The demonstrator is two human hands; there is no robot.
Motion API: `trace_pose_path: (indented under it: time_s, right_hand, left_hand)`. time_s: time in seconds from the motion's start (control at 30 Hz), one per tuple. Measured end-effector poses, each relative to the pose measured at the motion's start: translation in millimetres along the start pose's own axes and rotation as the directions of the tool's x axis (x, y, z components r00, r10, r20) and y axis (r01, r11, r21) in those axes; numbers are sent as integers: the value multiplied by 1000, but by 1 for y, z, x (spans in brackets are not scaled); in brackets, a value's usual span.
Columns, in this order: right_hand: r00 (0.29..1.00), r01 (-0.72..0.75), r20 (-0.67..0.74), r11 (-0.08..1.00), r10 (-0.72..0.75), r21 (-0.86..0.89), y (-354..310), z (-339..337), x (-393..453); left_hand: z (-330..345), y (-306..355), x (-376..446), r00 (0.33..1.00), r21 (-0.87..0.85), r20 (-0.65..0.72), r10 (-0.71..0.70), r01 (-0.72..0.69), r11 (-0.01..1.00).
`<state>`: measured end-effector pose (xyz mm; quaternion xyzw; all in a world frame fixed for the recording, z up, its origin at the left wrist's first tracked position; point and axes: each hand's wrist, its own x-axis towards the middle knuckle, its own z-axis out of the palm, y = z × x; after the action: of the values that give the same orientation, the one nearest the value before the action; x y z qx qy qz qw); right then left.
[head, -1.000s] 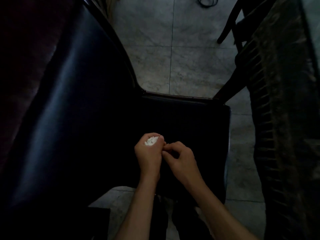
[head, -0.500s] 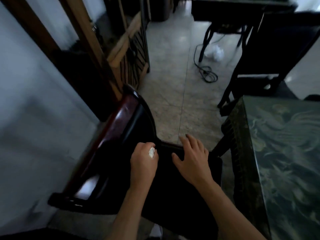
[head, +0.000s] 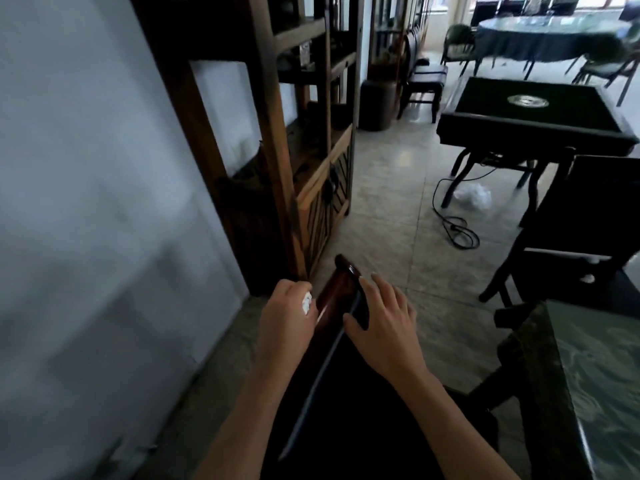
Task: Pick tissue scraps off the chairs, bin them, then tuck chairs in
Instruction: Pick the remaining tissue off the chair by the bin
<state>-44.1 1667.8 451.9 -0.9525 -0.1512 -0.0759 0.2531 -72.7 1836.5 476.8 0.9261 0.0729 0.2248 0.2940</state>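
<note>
Left hand [head: 287,317] clenched on tissue scraps [head: 307,302]; right hand [head: 384,323] fingers spread on chair [head: 341,292] back; grey tiled floor [head: 388,209], wooden shelf [head: 311,150] left, dark counter [head: 533,116] beyond

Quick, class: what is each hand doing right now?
Left hand: closed round tissue scraps.
Right hand: open, fingers resting on the chair back.

Mahjong parlour: mahjong table [head: 533,112], chairs [head: 420,81]

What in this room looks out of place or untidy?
A crumpled white plastic bag lies on the floor under the square black table, beside a loose black cable coiled across the tiles. White scraps sit on the dark chair at right.
</note>
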Motion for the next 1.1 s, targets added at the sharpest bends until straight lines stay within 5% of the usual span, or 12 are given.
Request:
trace_pose_path:
  time_s: [0.5, 1.1]
  right_hand:
    - [952, -299, -70, 954, 299, 10, -148, 126, 132]
    - [867, -474, -175, 881, 467, 0, -114, 145, 227]
  left_hand:
    - [-38, -162, 162, 968, -119, 206, 144, -121, 985]
    - [7, -187, 271, 937, -179, 269, 224, -180, 967]
